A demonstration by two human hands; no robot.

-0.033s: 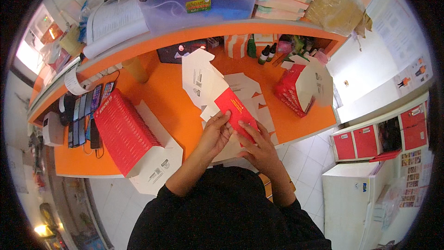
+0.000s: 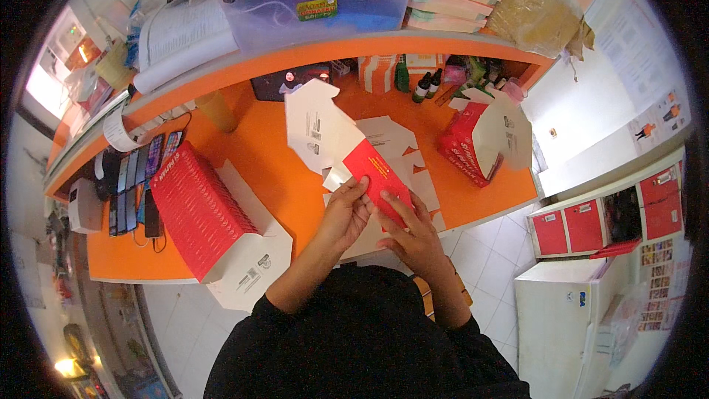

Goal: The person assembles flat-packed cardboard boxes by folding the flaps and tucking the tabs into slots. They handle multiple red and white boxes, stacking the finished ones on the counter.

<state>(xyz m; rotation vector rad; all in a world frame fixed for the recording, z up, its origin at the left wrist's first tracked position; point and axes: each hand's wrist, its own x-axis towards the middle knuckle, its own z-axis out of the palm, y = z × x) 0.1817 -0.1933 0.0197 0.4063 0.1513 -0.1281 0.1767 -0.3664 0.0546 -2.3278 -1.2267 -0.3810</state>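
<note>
A partly folded red and white carton (image 2: 375, 171) is held in front of my chest, above the orange table. My left hand (image 2: 346, 216) closes on its near left side, thumb lying on the red panel. My right hand (image 2: 415, 230) grips the lower right edge, its fingers bent over the red surface. The carton's white flap end points up and away to the left. Beneath it lie white flat carton blanks (image 2: 390, 135), partly covered by the held carton and my hands.
At the left is a long row of red cartons (image 2: 199, 203) with white flaps. More red cartons (image 2: 467, 144) stand at the right. Several phones (image 2: 127, 177) lie at the far left. Small dark bottles (image 2: 422, 87) stand under the shelf (image 2: 310, 54), which carries a purple bin (image 2: 317, 22).
The white flap end of the carton has shifted slightly left. Both hands keep nearly the same place, with the right fingers moved a little on the red panel.
</note>
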